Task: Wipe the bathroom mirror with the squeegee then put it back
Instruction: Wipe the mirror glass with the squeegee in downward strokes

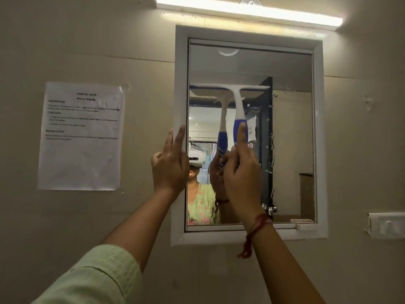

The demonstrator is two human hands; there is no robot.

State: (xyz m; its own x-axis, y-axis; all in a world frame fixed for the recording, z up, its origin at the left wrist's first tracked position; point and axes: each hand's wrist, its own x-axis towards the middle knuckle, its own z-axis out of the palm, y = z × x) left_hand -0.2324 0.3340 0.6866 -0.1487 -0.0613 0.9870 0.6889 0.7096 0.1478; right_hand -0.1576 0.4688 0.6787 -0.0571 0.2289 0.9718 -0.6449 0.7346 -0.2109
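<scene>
The mirror (291,132) hangs in a white frame (318,139) on the beige wall. A squeegee (237,99), white with a blue grip, stands upright against the glass, its blade level across the left and middle of the mirror at mid height. My right hand (242,174) is shut on the blue grip, index finger stretched up along it. My left hand (169,165) rests on the frame's left side, two fingers pointing up, holding nothing. Water drops streak the glass right of the blade.
A printed task sheet (82,137) is taped to the wall left of the mirror. A tube light (249,9) runs above it, with a suction hook (249,1) over that. A white switch plate (386,224) sits at lower right. A small white tray (305,226) rests on the frame's bottom ledge.
</scene>
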